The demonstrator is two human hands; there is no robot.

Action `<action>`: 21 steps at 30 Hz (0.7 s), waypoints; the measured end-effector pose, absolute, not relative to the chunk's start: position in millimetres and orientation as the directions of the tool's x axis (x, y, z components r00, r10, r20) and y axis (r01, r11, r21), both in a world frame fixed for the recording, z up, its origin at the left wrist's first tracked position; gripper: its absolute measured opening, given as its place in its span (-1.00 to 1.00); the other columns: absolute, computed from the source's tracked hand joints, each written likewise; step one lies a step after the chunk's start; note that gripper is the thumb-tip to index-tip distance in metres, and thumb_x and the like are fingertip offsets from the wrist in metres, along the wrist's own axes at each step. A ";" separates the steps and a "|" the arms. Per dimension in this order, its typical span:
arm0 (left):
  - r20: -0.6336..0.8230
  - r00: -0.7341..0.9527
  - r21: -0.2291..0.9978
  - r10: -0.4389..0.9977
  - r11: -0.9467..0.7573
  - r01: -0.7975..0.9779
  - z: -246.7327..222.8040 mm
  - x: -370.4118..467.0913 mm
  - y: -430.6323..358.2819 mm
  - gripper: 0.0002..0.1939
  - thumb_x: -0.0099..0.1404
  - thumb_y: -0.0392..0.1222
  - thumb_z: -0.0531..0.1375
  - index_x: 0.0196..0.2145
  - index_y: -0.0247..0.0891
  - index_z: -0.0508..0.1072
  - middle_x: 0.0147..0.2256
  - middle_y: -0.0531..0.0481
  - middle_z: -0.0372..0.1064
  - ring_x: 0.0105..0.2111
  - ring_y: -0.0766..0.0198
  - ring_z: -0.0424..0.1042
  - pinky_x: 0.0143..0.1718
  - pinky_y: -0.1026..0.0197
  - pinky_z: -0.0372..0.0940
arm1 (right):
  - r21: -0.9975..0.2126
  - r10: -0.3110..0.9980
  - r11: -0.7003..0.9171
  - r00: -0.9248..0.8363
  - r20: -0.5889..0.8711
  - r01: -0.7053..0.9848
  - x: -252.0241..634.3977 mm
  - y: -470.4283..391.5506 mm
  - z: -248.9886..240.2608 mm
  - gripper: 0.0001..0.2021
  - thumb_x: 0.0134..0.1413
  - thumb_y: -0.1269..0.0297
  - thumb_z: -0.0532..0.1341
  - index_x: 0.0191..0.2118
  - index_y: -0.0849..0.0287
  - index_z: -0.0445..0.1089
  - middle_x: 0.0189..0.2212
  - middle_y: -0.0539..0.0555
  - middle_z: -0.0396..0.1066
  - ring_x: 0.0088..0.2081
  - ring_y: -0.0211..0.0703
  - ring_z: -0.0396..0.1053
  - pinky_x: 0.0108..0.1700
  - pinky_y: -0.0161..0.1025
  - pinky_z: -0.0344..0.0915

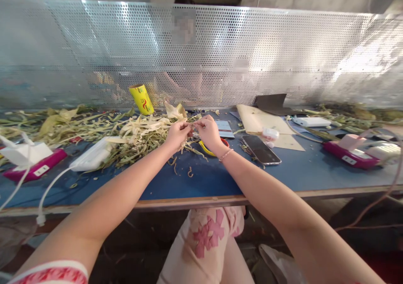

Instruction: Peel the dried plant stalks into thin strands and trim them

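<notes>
My left hand (178,134) and my right hand (208,132) meet over the blue table with fingertips pinched together. Between them is a small pale piece of dried plant (191,126), mostly hidden by the fingers. To the left of my left hand lies a heap of dried leaves and stalks (138,135). Under my right hand is a yellow and red ring-shaped thing (206,148), perhaps scissor handles, partly covered. A blue and white card (225,129) lies just beyond my right hand.
A phone (261,149), an earbud case (270,135) and cardboard (261,120) lie to the right. Magenta power strips (349,159) with chargers and cables sit on both sides. A yellow tube (141,99) stands tilted before the perforated metal screen (110,45). A person sits behind it.
</notes>
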State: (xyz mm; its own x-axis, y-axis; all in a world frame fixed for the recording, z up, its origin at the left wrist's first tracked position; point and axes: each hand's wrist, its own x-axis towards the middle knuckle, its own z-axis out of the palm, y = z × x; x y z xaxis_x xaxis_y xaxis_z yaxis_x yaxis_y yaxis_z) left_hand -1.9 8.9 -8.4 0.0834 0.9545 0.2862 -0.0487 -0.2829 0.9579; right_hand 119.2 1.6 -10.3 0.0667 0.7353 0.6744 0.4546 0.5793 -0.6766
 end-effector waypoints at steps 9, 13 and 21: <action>0.266 0.036 0.960 0.963 -0.261 -0.104 -6.8 0.0 6.4 -0.95 0.00 -0.38 0.15 -0.54 -0.36 0.42 -0.65 0.10 0.30 -0.62 0.45 0.26 -0.49 0.33 0.22 | -0.677 0.733 0.573 0.079 0.675 0.462 120.2 5.6 -13.9 -0.90 -0.10 0.46 0.18 -0.50 0.21 0.44 -0.43 0.05 0.32 -0.38 -0.25 0.27 -0.28 -0.26 0.26; 0.242 0.031 0.964 0.970 -0.237 -0.123 -3.9 2.1 2.5 -0.93 0.01 -0.40 0.13 -0.55 -0.36 0.41 -0.66 0.12 0.27 -0.64 0.47 0.23 -0.52 0.36 0.20 | -0.620 0.700 0.619 0.021 0.714 0.482 122.8 4.9 -13.6 -0.89 -0.05 0.46 0.15 -0.42 0.21 0.43 -0.40 0.05 0.37 -0.38 -0.25 0.30 -0.26 -0.26 0.27; 0.264 0.042 0.960 0.964 -0.259 -0.104 -7.6 -0.1 5.5 -0.95 0.01 -0.30 0.18 -0.54 -0.35 0.42 -0.63 0.08 0.30 -0.59 0.42 0.28 -0.46 0.30 0.22 | -0.472 0.648 0.650 -0.110 0.754 0.596 123.3 3.0 -13.1 -0.82 -0.02 0.48 0.11 -0.38 0.19 0.47 -0.40 0.09 0.43 -0.32 -0.20 0.36 -0.20 -0.24 0.28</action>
State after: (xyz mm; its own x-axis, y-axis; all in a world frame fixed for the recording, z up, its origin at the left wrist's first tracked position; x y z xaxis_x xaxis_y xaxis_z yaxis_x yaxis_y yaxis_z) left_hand -0.1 5.5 -7.6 0.0416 0.9636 0.2639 -0.1039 -0.2586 0.9604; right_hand 123.3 3.0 -13.1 -0.1102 0.6476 0.7539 0.5957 0.6503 -0.4715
